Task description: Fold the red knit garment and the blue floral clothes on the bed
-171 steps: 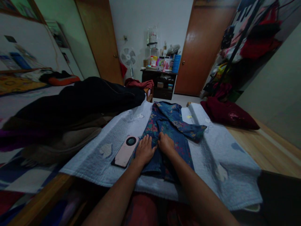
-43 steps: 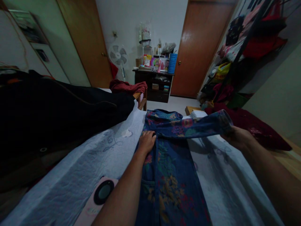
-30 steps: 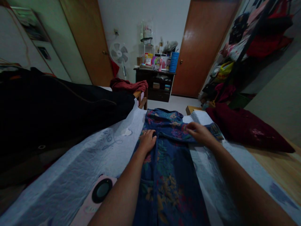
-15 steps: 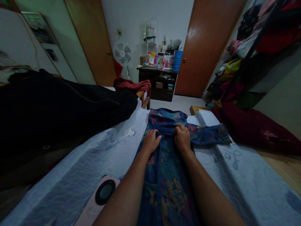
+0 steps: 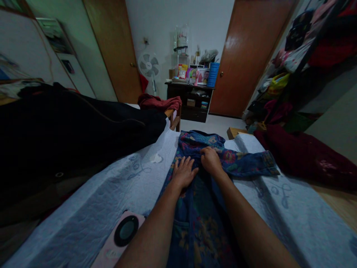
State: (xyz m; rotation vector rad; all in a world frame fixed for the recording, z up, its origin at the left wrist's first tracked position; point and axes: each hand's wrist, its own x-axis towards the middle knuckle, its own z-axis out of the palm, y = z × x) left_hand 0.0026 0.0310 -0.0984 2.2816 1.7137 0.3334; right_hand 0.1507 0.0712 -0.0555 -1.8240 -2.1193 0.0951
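A blue denim coat (image 5: 206, 219) with a colourful floral print lies lengthwise on the bed, its front seam running toward me. One sleeve (image 5: 248, 162) stretches out to the right. On the upper front, my left hand (image 5: 184, 173) rests flat with its fingers spread. Just right of it, my right hand (image 5: 211, 160) is closed, its curled fingers on the cloth near the middle of the chest. Its fingertips are partly hidden. To the left of my left forearm lies a pink case or phone (image 5: 122, 234) with a large dark ring.
A pale quilted cover (image 5: 145, 186) lies under the coat. Dark clothing (image 5: 83, 137) is heaped at left, and a maroon garment (image 5: 304, 156) at right. Beyond the bed stand a dark cabinet (image 5: 186, 108) and a white fan (image 5: 150, 65).
My left hand has opened out from a curled grip and now lies flat. My right hand has moved slightly left, toward the coat's middle. The view has shifted a little.
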